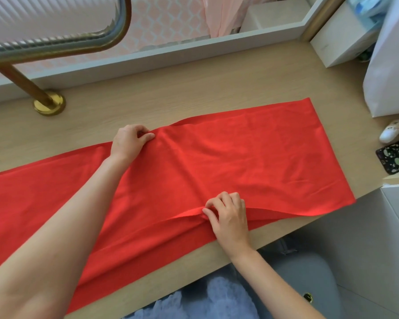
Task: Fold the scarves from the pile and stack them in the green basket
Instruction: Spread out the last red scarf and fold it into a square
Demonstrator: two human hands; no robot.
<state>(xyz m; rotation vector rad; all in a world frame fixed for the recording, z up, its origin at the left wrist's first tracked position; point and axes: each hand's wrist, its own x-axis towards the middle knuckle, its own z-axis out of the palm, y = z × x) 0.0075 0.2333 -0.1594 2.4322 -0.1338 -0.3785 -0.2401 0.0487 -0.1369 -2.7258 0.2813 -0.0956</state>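
Note:
A long red scarf (251,157) lies spread flat across the wooden table (148,104), running from the left edge of view to the right. My left hand (129,141) pinches the scarf's far edge near its middle. My right hand (228,215) pinches the near edge, where the cloth bunches into a small raised fold. The right end of the scarf reaches the table's front corner. No green basket and no pile of scarves are in view.
A brass rail post (48,103) stands on the table at the back left. At the right sit a white bag (392,72), a white box (341,40), a small white figure (394,131) and a dark phone (395,157). A grey seat (309,272) is below the table edge.

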